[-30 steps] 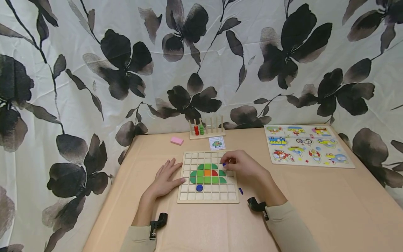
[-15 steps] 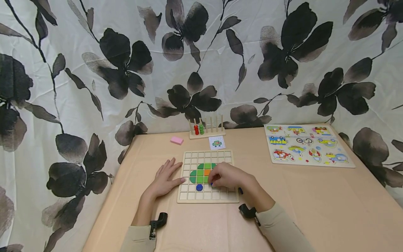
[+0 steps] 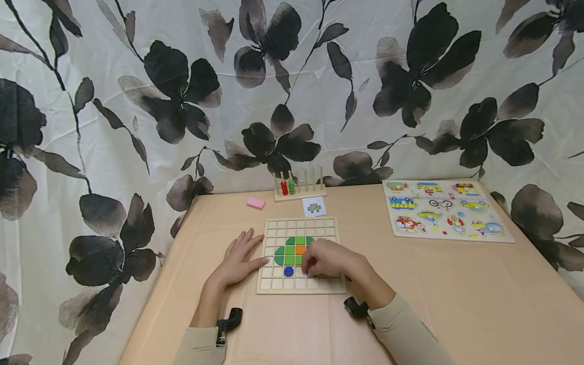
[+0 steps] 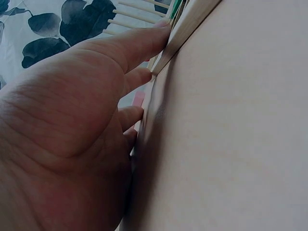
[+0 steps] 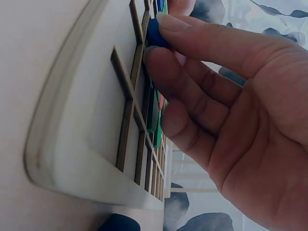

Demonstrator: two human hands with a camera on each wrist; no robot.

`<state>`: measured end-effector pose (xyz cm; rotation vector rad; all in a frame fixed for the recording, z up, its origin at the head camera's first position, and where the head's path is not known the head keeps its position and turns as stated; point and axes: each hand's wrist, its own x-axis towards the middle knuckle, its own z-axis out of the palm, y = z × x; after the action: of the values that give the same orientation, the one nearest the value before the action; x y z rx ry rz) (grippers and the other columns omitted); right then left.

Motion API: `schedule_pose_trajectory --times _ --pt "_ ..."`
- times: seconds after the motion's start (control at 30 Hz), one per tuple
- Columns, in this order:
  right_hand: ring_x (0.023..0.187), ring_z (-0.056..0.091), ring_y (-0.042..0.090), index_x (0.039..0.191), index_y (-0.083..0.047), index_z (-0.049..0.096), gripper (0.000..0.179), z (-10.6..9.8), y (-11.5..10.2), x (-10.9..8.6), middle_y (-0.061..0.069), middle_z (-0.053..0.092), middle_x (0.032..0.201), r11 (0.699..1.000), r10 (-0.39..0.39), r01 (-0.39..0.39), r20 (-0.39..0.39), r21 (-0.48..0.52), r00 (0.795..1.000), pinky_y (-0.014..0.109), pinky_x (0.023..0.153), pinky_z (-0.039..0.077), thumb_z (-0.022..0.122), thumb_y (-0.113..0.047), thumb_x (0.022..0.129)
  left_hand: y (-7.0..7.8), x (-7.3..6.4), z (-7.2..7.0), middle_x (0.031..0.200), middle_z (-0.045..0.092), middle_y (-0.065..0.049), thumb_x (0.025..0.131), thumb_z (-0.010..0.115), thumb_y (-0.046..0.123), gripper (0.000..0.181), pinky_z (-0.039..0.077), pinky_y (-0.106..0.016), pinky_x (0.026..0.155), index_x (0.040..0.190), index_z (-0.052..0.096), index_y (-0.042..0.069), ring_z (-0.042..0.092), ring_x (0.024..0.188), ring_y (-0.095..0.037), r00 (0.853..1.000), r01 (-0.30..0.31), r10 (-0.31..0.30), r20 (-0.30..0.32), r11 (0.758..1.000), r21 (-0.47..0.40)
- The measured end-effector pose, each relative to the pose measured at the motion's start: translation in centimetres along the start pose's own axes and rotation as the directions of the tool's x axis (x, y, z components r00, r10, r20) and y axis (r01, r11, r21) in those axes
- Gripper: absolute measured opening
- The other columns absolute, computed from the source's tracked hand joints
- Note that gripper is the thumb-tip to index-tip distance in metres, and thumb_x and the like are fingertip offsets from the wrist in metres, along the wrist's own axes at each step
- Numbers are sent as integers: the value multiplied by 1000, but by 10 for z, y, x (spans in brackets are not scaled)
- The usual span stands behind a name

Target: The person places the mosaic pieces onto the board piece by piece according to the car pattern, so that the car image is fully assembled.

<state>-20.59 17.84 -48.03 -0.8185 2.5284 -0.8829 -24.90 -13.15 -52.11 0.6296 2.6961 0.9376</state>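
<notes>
A square wooden grid board (image 3: 274,285) lies on the table, holding green tiles (image 3: 289,250), an orange tile (image 3: 300,249) and a round blue shape (image 3: 289,271) below them. My left hand (image 3: 239,259) rests at the board's left side, fingers extended, with the thumb touching its edge in the left wrist view. Over the lower middle of the board, my right hand (image 3: 329,257) pinches a small blue tile (image 5: 155,32) between thumb and fingers, down against the grid. That hand covers the tiles on the right of the pattern.
Behind the board lie a picture card (image 3: 314,207) and a pink block (image 3: 256,203). A peg stand (image 3: 301,192) carries red and green beads. A vehicle puzzle board (image 3: 449,210) is at the right. Another dark blue piece (image 5: 120,222) lies beside the grid board.
My right hand has moved left and nearer with the blue tile, from the board's right upper side to the row below the green tiles. My left hand has stayed put.
</notes>
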Motion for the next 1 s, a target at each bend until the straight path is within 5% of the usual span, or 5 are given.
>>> schedule_pose_trajectory --times 0.5,0.77,1.0 --pt "77 56 7 85 -22 81 11 -2 -5 -3 -15 65 79 994 50 -52 -23 -99 998 24 71 49 82 -13 89 -3 0 1 175 14 -13 95 71 54 78 -2 -59 129 160 43 22 0 163 -36 1000 4 -4 1 1000 -1" --pt "67 54 11 84 -19 75 11 -23 4 -17 -7 60 70 993 105 -102 -55 59 993 25 61 44 82 -12 88 -3 1 1 175 15 -15 95 71 53 78 -1 -59 130 160 43 21 1 163 -36 1000 -7 7 -6 1000 1" --pt "76 57 17 90 -10 72 15 -48 23 -40 -1 61 76 974 197 -189 -56 124 979 30 69 47 86 -10 84 -2 0 1 175 15 -14 95 71 52 78 -1 -59 130 160 43 21 1 163 -36 1000 -6 6 -7 1000 3"
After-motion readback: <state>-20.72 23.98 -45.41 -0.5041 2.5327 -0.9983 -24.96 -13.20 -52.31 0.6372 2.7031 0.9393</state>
